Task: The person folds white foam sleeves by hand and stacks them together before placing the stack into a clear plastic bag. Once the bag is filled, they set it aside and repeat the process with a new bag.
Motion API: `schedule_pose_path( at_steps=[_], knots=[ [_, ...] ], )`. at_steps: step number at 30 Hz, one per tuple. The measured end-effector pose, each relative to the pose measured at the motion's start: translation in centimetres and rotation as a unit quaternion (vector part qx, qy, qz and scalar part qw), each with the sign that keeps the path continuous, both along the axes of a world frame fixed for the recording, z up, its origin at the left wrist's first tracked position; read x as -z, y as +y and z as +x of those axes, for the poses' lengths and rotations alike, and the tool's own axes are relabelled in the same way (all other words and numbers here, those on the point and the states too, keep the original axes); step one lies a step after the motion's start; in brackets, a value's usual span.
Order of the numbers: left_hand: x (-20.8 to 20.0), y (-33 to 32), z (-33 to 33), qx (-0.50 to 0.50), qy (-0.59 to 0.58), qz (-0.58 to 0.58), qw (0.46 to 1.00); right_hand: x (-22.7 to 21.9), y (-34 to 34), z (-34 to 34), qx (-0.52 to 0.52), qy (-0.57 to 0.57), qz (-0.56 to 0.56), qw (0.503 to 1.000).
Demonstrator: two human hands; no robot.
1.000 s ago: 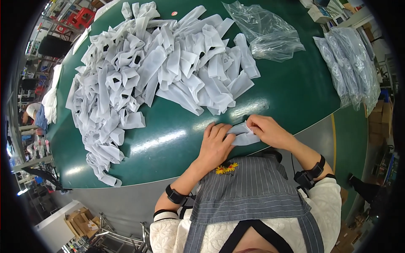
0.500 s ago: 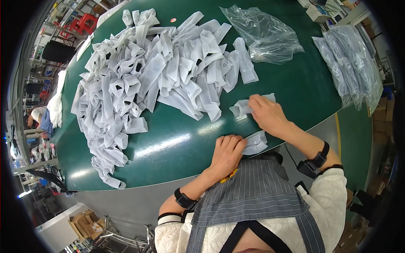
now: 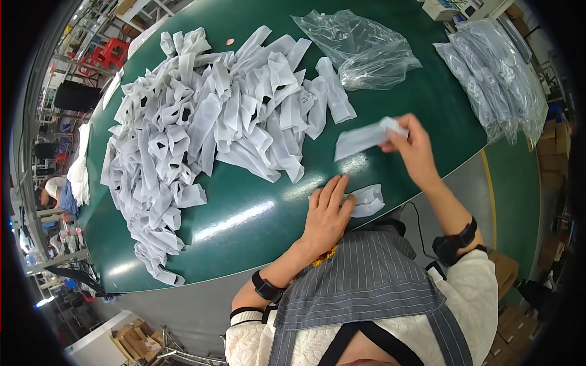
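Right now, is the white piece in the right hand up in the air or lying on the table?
In the air: the right hand holds the white piece above the green table.

Green table [image 3: 244,238], grey floor [image 3: 183,311], red stools [image 3: 110,52].

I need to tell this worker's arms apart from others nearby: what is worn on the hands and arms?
Both hands, the left hand and the right hand, are bare, with no gloves. Each wrist carries a black band, the left band and the right band. Cream knitted sleeves are pushed up, with dark-edged cuffs.
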State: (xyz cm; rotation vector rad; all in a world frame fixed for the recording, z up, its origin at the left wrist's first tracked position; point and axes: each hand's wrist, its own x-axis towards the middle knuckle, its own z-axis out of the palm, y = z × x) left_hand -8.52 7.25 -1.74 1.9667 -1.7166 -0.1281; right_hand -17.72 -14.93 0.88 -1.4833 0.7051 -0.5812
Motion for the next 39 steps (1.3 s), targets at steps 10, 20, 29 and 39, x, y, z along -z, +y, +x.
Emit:
schedule_pose_path(
  at_steps=[10,20,29,39],
  knots=[
    [0.7,-2.1,1.9,0.009,0.023,0.011,1.0,1.1,0.7,5.0,-0.151,0.198,-0.105,0.963],
    [0.1,0.4,1.3,-0.027,0.055,0.029,0.998,3.6,-2.1,7.3,-0.185,0.217,-0.127,0.95],
    [-0.6,0.1,2.5,0.048,0.048,0.054,0.996,2.4,-0.4,1.7,-0.016,0.305,-0.366,0.879],
    [-1.4,-1.6,4.0,0.062,-0.023,0.046,0.997,3.0,0.9,0.2,-0.262,0.269,-0.342,0.862]
  ],
)
